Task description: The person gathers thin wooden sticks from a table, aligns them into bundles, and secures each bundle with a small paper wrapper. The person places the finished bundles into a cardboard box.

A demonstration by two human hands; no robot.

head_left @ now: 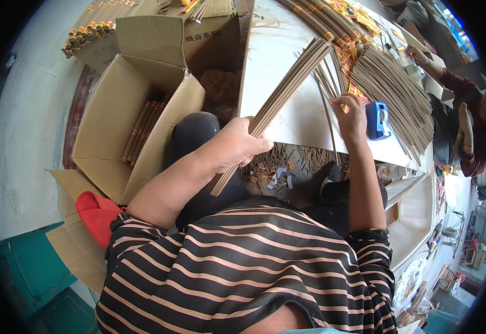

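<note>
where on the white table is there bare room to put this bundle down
Bare tabletop lies at the table's left part, between its left edge and the stick bundle in the left hand. Right of the right hand it is crowded: blue tape dispenser and loose sticks.

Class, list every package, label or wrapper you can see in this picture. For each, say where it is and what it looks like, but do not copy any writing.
Open cardboard box: on the floor, left of the table; brown, flaps spread, holding banded stick bundles.
Second cardboard box: behind it; brown, dark print on its side.
Paper bands: on the table top; red and yellow strips.
Tape dispenser: beside the right hand; blue.
</note>
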